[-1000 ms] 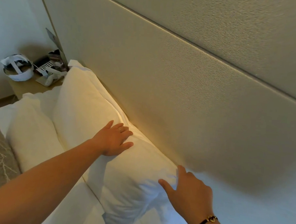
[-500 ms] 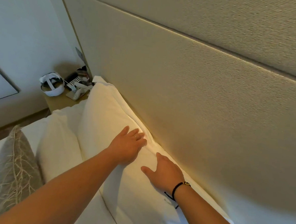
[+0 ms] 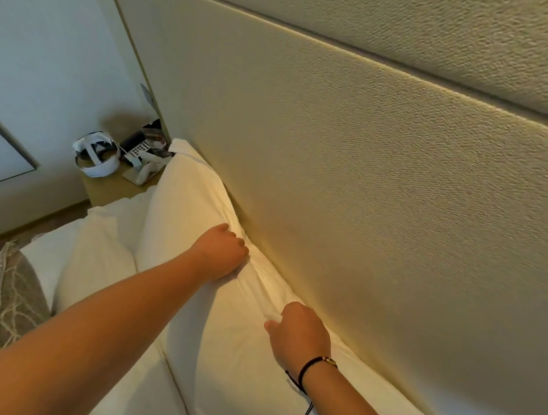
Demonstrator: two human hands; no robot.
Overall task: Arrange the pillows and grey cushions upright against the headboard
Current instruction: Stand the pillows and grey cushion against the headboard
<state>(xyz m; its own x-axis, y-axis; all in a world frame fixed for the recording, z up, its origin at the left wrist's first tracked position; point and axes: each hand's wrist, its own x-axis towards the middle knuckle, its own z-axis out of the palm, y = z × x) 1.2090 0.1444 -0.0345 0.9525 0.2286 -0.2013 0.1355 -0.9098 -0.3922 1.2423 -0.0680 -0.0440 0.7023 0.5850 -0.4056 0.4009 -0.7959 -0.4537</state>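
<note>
1. White pillow [image 3: 202,222] upright, touching headboard [image 3: 362,196].
2. Left hand [image 3: 222,252], right hand [image 3: 297,335]: both clenched on bunched top edge.
3. Probably soft, light, floppy; best gripped along top seam, near corners.

No legible text (anywhere in view)

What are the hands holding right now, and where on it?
Both the left hand and right hand grip the white pillow along its top edge, beside the headboard.
</note>
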